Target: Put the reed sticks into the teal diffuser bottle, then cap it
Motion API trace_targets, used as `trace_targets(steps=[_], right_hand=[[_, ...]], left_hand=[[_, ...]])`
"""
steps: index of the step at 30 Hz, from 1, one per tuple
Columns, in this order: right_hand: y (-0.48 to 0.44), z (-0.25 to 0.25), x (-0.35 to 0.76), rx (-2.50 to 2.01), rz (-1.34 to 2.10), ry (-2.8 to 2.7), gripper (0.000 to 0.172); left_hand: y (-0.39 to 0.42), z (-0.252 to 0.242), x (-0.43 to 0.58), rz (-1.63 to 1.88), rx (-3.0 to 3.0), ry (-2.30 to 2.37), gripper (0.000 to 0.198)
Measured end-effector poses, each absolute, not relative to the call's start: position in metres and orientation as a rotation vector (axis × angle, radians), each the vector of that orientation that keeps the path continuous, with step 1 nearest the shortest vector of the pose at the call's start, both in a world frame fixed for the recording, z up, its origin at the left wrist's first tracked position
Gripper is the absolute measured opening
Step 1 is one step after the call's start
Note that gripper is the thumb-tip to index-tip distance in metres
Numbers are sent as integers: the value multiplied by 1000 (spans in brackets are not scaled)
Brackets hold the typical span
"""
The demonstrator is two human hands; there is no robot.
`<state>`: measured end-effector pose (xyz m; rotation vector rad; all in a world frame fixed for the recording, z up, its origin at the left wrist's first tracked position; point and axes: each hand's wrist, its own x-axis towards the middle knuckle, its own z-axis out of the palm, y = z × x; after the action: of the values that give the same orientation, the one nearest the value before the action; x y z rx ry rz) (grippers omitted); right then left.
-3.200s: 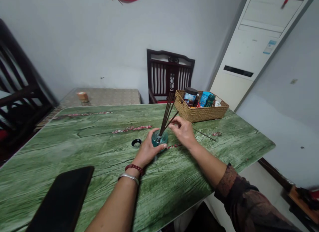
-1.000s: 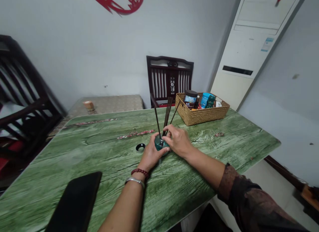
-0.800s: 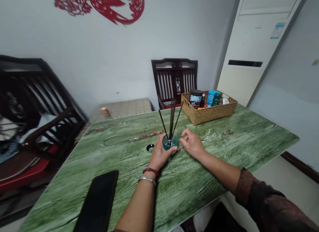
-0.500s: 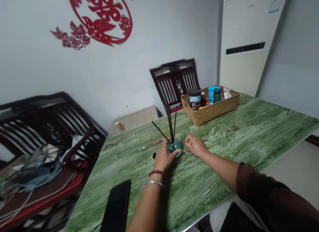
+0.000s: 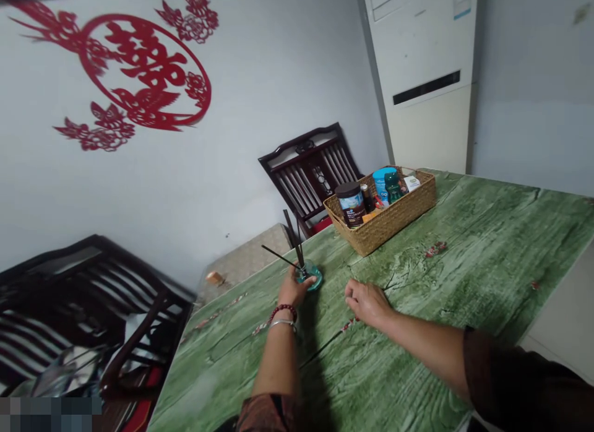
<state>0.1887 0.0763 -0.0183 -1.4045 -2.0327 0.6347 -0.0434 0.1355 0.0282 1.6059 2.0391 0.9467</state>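
A teal glass diffuser bottle point(image 5: 315, 277) stands on the green wood-patterned table point(image 5: 399, 358), with several dark reed sticks point(image 5: 297, 243) rising from its neck and one leaning far left. Around the bottle's left and near side wraps my left hand point(image 5: 293, 287), its thumb across the glass. A beaded bracelet and a silver bangle circle that wrist. My right hand point(image 5: 366, 301) rests on the table to the right of the bottle, apart from it, with its fingers curled; nothing shows in them.
A wicker basket point(image 5: 394, 224) with a dark-lidded jar point(image 5: 351, 206), a blue can and a green bottle stands at the table's back. Dark wooden chairs point(image 5: 320, 166) are behind and at the left. A low patterned surface point(image 5: 250, 255) lies beyond the table's far edge.
The view has turned and tilted. My left hand and the bottle are farther from my right hand, toward the table's far left edge. The black object at the near left is mostly out of view.
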Motion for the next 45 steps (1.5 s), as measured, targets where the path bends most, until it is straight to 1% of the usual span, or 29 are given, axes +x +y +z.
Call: trace_targets(steps=[3,6,9,11,13,15,16,17,19,21,23,26,29,32,35,38,40,41,42,44,45], right_hand=[[77,-18,188,-1398,654,-2022,12],[78,-19,188,-1382,682,-1996,11],[81,-23,187,-1343,729,-1933,9],[84,-26,187,-1292,806,-1831,9],[87,-26,187,-1210,958,-1680,11],[90,-19,189,-1132,1106,-1550,11],[92,-13,190,-1092,1173,-1503,14],[92,-3,192,-1028,1253,-1458,23],[94,22,197,-791,1467,-1327,46],[95,49,201,-455,1674,-1169,63],[97,68,202,-188,1780,-1067,70],[101,65,198,-17,1864,-987,66],[106,27,191,-44,1962,-896,62],[108,-11,187,-127,2044,-849,65],[110,-28,187,-138,2077,-842,67],[113,-31,187,-140,2099,-832,66],[115,-32,183,-181,2106,-812,63],[115,-32,181,-206,2104,-799,62],[116,-33,178,-231,2099,-788,60],[116,-34,173,-281,2083,-772,56],[116,-34,171,-306,2074,-768,54]], left_hand=[[140,32,-47,1084,1520,1974,65],[134,33,-51,1243,1417,1928,70],[115,33,-52,1385,1282,1881,76],[94,33,-48,1452,1207,1819,72],[69,34,-40,1541,1109,1649,66],[45,36,-30,1693,897,1193,64],[34,38,-24,1737,818,984,64],[25,40,-18,1763,764,804,65],[11,43,-7,1777,709,571,67],[3,43,2,1786,693,450,70],[1,40,8,1798,681,408,71],[1,28,11,1805,647,447,68],[1,15,10,1783,638,510,67],[-1,8,9,1752,628,536,68],[-4,7,9,1740,619,540,67],[0,12,1,1802,651,603,55],[12,19,-11,1838,713,798,45],[21,24,-18,1820,762,975,45],[32,28,-25,1771,848,1196,50],[58,35,-38,1549,1138,1720,69],[72,37,-43,1489,1200,1806,81]])
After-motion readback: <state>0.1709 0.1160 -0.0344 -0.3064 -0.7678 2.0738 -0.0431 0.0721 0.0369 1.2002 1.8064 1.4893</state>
